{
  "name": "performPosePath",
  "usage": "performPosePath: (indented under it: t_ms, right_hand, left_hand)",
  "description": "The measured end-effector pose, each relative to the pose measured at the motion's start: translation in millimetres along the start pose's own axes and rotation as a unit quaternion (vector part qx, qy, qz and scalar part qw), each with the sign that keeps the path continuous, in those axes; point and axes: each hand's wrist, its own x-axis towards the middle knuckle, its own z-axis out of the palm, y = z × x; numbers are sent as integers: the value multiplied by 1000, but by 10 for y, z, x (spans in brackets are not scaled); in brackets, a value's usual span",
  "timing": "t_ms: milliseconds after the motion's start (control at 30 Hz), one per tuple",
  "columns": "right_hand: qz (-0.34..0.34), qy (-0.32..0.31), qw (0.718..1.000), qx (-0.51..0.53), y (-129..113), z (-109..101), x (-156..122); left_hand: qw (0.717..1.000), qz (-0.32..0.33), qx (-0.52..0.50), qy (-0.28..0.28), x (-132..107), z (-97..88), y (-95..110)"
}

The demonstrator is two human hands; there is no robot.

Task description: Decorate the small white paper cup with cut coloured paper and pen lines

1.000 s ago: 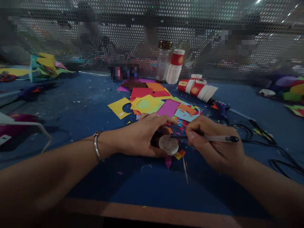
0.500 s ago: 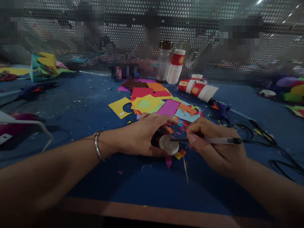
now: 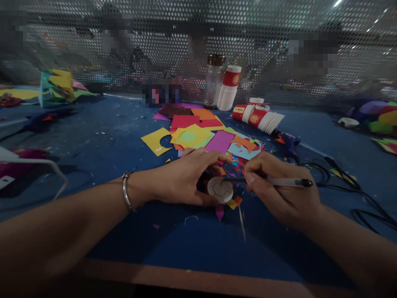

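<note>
My left hand (image 3: 189,176) curls round a round white piece (image 3: 220,191), its thumb along the near edge. Dark lines are drawn on its face: a small ring in the middle with spokes running to the rim. Whatever lies beneath the disc is in shadow within the hand. In my right hand (image 3: 279,186) is a pen (image 3: 287,182) with a clear barrel and black end, held between thumb and fingers. The pen's tip points left and meets the disc's upper edge. Small paper scraps (image 3: 232,203) lie beside and under the disc.
Coloured paper sheets (image 3: 186,122) lie beyond my hands. Behind them stand a clear bottle (image 3: 212,82) and stacked paper cups (image 3: 228,89); more cups (image 3: 256,118) lie sideways. A glue gun (image 3: 288,142) and black cable (image 3: 344,186) are at right, another glue gun (image 3: 43,118) at left.
Hardly anything differs. Both hands keep their hold, and the pen tip stays at the disc's upper edge; the whole view has shifted very slightly.
</note>
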Motion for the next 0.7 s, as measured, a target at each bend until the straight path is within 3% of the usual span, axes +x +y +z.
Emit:
performPosePath:
  t_ms: [700]
  right_hand:
    - [-8,-11,999,34,-47,18,-10]
  left_hand:
    - [1000,8,14,-8,9,-21,-2]
